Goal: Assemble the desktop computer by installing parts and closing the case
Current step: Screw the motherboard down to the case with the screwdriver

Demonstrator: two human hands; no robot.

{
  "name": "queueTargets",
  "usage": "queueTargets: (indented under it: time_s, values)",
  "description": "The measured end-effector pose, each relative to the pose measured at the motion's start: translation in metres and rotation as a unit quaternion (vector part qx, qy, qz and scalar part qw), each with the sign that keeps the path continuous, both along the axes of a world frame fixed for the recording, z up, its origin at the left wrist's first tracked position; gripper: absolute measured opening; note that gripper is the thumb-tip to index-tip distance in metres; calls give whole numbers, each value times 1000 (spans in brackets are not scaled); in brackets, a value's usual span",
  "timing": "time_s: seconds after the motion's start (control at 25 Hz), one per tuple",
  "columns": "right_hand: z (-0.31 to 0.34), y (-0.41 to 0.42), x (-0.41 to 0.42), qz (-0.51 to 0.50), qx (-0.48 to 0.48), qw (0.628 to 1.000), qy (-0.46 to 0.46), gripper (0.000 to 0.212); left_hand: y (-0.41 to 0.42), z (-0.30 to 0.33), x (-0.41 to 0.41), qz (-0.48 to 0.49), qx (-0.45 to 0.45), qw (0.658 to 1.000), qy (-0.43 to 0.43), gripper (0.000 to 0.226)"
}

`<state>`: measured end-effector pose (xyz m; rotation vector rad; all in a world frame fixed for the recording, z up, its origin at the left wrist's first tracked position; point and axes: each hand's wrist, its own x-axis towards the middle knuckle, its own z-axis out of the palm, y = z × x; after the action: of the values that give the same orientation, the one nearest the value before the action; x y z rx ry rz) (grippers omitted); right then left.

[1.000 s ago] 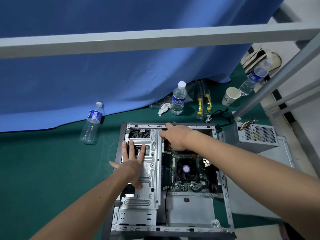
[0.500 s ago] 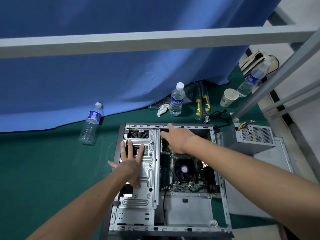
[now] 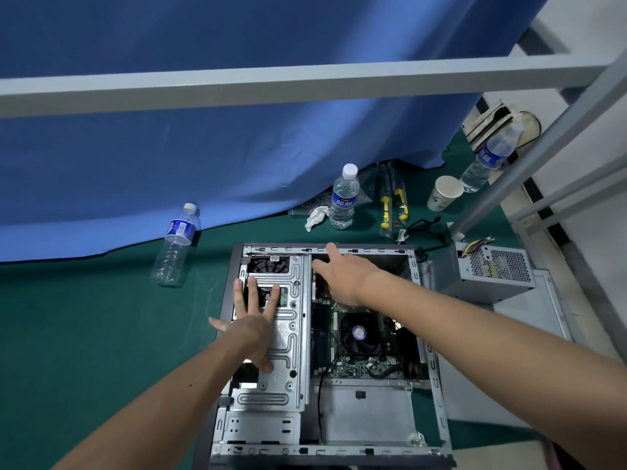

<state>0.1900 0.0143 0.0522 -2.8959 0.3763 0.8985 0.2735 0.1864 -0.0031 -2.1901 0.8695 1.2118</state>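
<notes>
Head view: seating the drive cage (image 3: 288, 337) in the open case (image 3: 437, 374).
Left hand (image 3: 252, 325) flat, fingers spread; right hand (image 3: 342, 276) open, holding nothing. Next, probably fit the power supply (image 3: 492, 271).

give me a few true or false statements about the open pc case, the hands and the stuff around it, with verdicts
1. The left hand lies flat, fingers spread, on the metal drive cage. True.
2. The power supply is mounted inside the computer case. False: it sits outside, to the case's right.
3. The right hand grips a screwdriver. False: it holds nothing; the yellow-handled tools lie beyond the case.
4. The CPU fan is exposed. True.
5. The paper cup stands left of the case. False: far right.
</notes>
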Motion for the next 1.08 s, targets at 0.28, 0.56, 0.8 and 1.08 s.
queueTargets:
  time_s: [0.28, 0.56, 0.8, 1.08]
  values:
    - [-17, 5, -8, -11, -108, 993, -36, 24, -2, 2, -1, -5, 9, 1000, 0, 147]
    - [-1, -14, -6, 58, -14, 997, -38, 41, -3, 5, -2, -3, 12, 1000, 1, 146]
    - [-20, 3, -10, 24, -103, 993, -54, 25, -4, 8, -2, -3, 20, 1000, 0, 145]
    - [0, -21, -5, 22, 40, 999, 4, 39, -6, 9, -3, -5, 21, 1000, 1, 143]
